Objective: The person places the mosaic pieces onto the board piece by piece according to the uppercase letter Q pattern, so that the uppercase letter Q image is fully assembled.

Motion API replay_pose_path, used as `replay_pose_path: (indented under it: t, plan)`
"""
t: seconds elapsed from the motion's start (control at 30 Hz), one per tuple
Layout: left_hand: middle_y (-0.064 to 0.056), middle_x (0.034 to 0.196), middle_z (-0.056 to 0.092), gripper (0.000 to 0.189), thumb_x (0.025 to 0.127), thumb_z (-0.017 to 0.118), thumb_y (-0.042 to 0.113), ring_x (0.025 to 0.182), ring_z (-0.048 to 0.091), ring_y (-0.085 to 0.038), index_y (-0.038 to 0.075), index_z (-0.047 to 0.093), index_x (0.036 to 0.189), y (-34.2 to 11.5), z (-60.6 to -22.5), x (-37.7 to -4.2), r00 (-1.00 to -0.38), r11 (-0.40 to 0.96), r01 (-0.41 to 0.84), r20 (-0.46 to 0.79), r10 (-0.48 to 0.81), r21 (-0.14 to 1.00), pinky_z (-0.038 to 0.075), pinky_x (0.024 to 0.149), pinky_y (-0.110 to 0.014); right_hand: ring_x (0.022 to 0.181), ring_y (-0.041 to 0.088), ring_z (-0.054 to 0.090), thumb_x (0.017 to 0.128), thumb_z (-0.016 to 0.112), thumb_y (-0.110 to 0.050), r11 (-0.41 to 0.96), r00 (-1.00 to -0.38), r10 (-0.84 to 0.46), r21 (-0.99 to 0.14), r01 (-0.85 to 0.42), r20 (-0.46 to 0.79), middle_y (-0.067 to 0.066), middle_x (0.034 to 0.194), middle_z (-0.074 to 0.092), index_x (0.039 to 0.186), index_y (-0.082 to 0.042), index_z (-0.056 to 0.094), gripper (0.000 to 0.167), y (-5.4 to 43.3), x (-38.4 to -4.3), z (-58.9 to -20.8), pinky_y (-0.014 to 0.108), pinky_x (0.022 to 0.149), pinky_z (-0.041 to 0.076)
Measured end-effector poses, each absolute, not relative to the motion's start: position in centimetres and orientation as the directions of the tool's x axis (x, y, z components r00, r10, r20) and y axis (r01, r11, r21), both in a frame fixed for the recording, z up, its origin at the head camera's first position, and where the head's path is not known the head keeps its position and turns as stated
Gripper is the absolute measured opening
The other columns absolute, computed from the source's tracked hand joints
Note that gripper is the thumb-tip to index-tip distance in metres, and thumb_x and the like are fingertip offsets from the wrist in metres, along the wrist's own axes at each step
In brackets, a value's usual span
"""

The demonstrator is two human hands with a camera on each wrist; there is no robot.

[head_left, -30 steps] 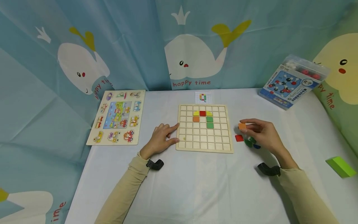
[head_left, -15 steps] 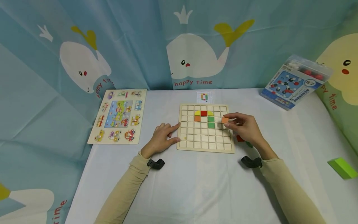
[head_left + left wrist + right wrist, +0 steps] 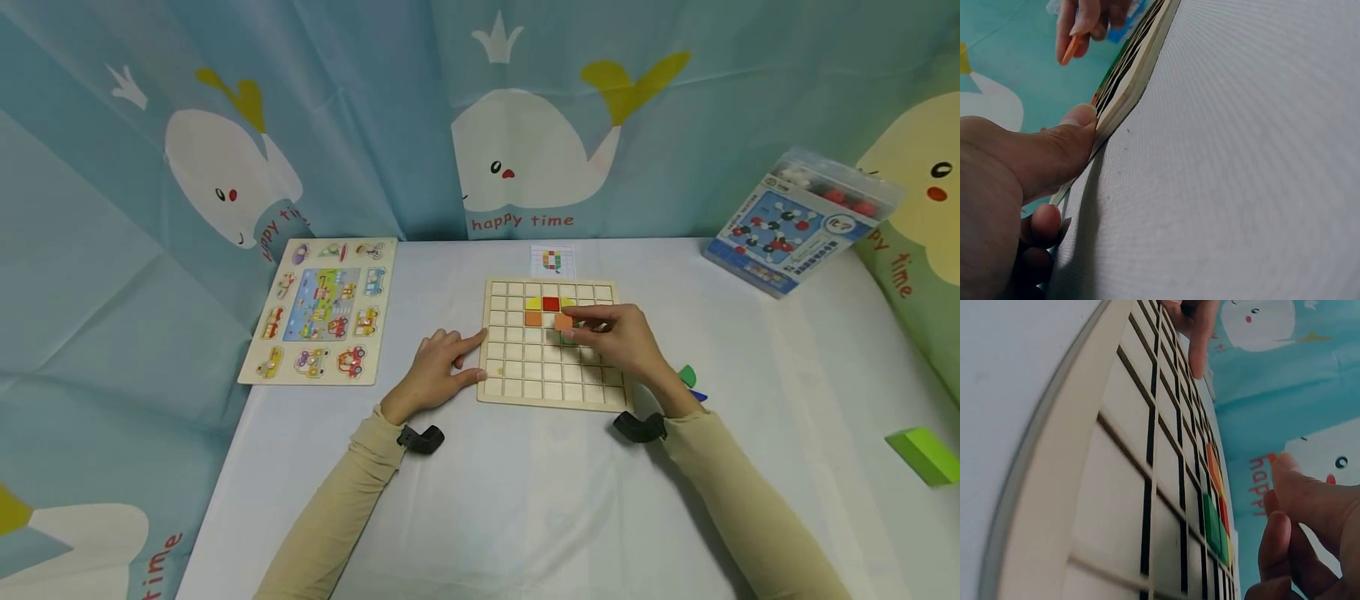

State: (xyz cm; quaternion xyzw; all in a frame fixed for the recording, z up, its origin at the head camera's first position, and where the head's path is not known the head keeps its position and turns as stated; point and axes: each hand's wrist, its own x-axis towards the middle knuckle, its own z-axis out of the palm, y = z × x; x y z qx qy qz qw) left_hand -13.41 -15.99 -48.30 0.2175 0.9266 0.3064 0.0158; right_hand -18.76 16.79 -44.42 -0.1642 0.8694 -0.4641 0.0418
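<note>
My right hand pinches an orange square tile between thumb and fingertips above the wooden grid board. The tile shows edge-on in the left wrist view, apart from the board. Set in the grid are a red tile, another orange tile and a yellow rounded piece. Green tiles lie in cells near the held tile, partly covered by the right hand in the head view. My left hand touches the board's left edge with thumb and extended index finger.
A pattern card lies behind the board. The vehicle puzzle is at left, a molecule-kit box at back right. Right of the board are a green piece and a blue piece; farther right, a green block.
My right hand has carried the orange tile leftward, from beside the loose pieces to over the middle of the board. The left hand keeps its place at the board's edge.
</note>
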Motion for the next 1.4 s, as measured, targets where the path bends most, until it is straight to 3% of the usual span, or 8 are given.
replay_pose_path:
  t: [0.2, 0.47, 0.9, 1.4]
  plan:
    - [-0.001, 0.080, 0.047, 0.071, 0.096, 0.079, 0.034, 0.079, 0.032, -0.015, 0.013, 0.052, 0.158, -15.9, -48.1, -13.4, -0.905, 0.716, 0.388, 0.094, 0.414, 0.581, 0.024, 0.077, -0.033, 0.082, 0.017, 0.064, 0.090, 0.087, -0.015, 0.541, -0.924, -0.369, -0.784, -0.304, 0.103, 0.016, 0.116, 0.079, 0.121, -0.008, 0.082, 0.032, 15.3, -19.1, -44.7, 0.022, 0.064, 0.048]
    - [0.000, 0.080, 0.046, 0.071, 0.096, 0.079, 0.035, 0.079, 0.032, -0.014, 0.013, 0.052, 0.158, -15.8, -48.3, -13.5, -0.905, 0.719, 0.385, 0.085, 0.416, 0.579, 0.024, 0.078, -0.033, 0.072, 0.020, 0.056, 0.087, 0.090, -0.013, 0.584, -0.901, -0.417, -0.723, -0.368, 0.122, 0.013, 0.101, 0.077, 0.117, -0.007, 0.083, 0.032, 13.9, -19.4, -45.2, 0.024, 0.062, 0.044]
    - [0.001, 0.080, 0.046, 0.071, 0.096, 0.079, 0.035, 0.080, 0.033, -0.015, 0.015, 0.052, 0.158, -15.9, -48.5, -13.7, -0.906, 0.726, 0.382, 0.078, 0.415, 0.572, 0.025, 0.078, -0.033, 0.073, 0.021, 0.058, 0.086, 0.090, -0.014, 0.637, -0.893, -0.437, -0.663, -0.394, 0.111, 0.011, 0.090, 0.068, 0.114, -0.006, 0.084, 0.030, 12.3, -19.3, -45.0, 0.031, 0.064, 0.046]
    - [0.002, 0.080, 0.047, 0.071, 0.095, 0.080, 0.036, 0.079, 0.033, -0.015, 0.016, 0.052, 0.158, -16.1, -48.7, -13.7, -0.914, 0.738, 0.368, 0.072, 0.400, 0.566, 0.025, 0.077, -0.032, 0.080, 0.024, 0.059, 0.085, 0.090, -0.014, 0.670, -0.912, -0.407, -0.661, -0.339, 0.054, 0.012, 0.099, 0.072, 0.116, -0.006, 0.083, 0.033, 11.7, -19.3, -44.6, 0.034, 0.070, 0.046]
